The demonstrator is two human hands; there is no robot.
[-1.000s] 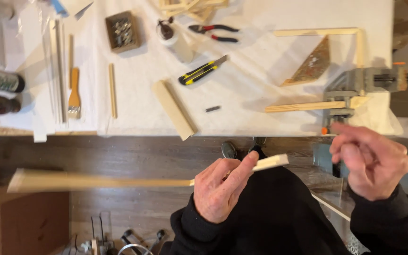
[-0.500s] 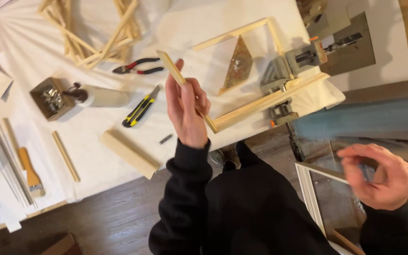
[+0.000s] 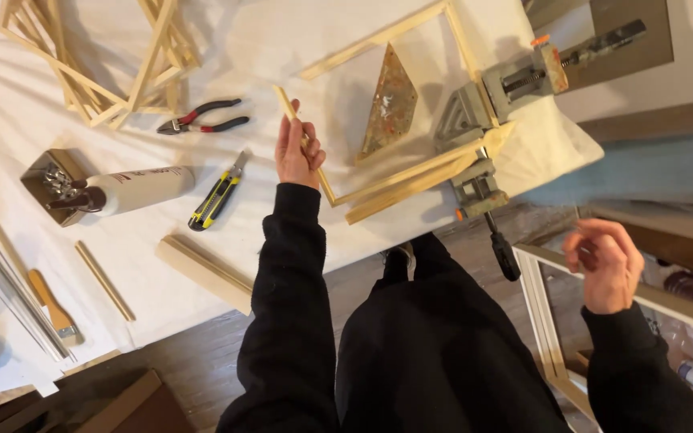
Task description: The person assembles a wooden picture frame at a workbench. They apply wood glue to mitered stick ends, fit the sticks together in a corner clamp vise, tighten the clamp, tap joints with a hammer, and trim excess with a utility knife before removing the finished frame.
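My left hand (image 3: 297,152) grips a thin pale wooden strip (image 3: 284,102) and holds it against the open left side of a wooden frame (image 3: 407,178) lying on the white-covered table (image 3: 282,48). A grey corner clamp (image 3: 475,108) grips the frame's right corner. A worn triangular metal piece (image 3: 391,100) lies inside the frame. My right hand (image 3: 603,261) hovers off the table at the right, fingers loosely curled, holding nothing.
A yellow-black utility knife (image 3: 216,196), red-handled pliers (image 3: 202,119), a white tube (image 3: 134,189), a small box of screws (image 3: 51,181), a wood block (image 3: 202,269), stacked wooden frames (image 3: 98,60), a brush (image 3: 54,309) and thin rods (image 3: 2,289) lie on the table. A glazed frame (image 3: 547,321) leans at the right.
My left hand has carried the strip from below the table edge up onto the table beside the frame. My view has swung right. My right hand stays low at the right.
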